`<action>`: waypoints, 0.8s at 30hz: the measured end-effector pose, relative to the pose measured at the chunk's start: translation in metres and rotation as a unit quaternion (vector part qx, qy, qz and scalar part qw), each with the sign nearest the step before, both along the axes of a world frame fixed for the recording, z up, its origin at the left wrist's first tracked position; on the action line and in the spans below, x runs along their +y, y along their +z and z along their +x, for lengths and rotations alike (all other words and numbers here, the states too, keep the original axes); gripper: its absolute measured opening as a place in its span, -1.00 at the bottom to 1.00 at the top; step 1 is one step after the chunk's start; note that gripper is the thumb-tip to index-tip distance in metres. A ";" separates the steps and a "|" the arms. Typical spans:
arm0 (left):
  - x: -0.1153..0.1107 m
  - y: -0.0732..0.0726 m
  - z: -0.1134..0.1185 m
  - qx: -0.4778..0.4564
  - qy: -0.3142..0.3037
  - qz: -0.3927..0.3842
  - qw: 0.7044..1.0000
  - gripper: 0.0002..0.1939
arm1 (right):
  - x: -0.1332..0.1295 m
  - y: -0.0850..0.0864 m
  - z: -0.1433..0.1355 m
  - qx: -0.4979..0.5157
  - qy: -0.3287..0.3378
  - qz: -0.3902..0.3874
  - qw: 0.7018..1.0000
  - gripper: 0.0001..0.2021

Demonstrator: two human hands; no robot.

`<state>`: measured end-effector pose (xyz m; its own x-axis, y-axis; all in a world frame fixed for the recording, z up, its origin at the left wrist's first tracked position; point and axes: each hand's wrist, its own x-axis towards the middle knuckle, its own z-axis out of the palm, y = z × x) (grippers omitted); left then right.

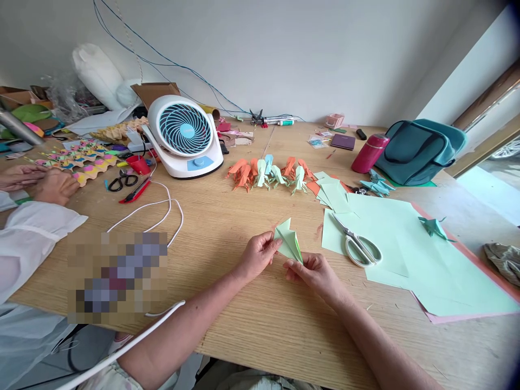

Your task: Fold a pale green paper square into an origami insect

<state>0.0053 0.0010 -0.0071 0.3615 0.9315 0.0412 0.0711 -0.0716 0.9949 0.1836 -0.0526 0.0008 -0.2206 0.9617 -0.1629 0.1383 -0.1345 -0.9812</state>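
Note:
Between my two hands, just above the wooden table, is a folded piece of light green paper [289, 242] with pointed flaps. My left hand [260, 254] pinches its left side between thumb and fingers. At its lower right tip, my right hand [309, 272] grips the paper, fingers closed. Beyond them stands a row of folded paper figures, some orange [242, 174], some pale green [299, 179]. To the right, scissors with white handles [363, 249] lie on large light green sheets [390, 216]. A small stack of green paper pieces [333, 193] sits behind them.
A white fan [184, 135] stands at the back left, its cable running over the table. Black scissors [122, 181] and a red cutter [136, 192] lie near it. A co-worker's hands [52, 184] are at the far left. A pink bottle [369, 153] and teal bag [418, 151] stand right.

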 end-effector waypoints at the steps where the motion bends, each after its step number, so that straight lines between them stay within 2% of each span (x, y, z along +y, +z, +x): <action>1: 0.001 0.000 -0.001 0.012 0.004 0.009 1.000 -0.54 | 0.000 0.002 0.002 -0.010 0.017 0.005 1.000 -0.52; 4: 0.004 0.001 -0.003 0.046 0.006 0.032 0.998 -0.53 | -0.001 0.008 0.008 -0.003 0.036 0.021 0.999 -0.50; 9: 0.004 0.005 -0.004 0.074 -0.031 0.031 0.996 -0.59 | 0.000 0.008 0.011 0.067 -0.041 0.039 0.996 -0.50; 13: 0.002 0.005 -0.003 0.080 -0.066 0.021 0.994 -0.60 | 0.002 0.004 0.008 0.061 -0.063 0.024 0.996 -0.57; 18: 0.001 0.002 -0.002 0.054 -0.059 0.017 0.997 -0.57 | 0.005 0.000 0.005 0.061 -0.063 0.029 0.996 -0.57; 24: 0.002 -0.001 -0.001 0.057 -0.031 0.044 0.997 -0.55 | 0.003 -0.014 0.004 -0.018 -0.075 0.059 0.995 -0.57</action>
<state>0.0047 0.0027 -0.0086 0.4253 0.9017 0.0775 0.1752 -0.1660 0.9704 0.1873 -0.0493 -0.0134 -0.0692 0.9962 -0.0526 0.1610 -0.0409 -0.9861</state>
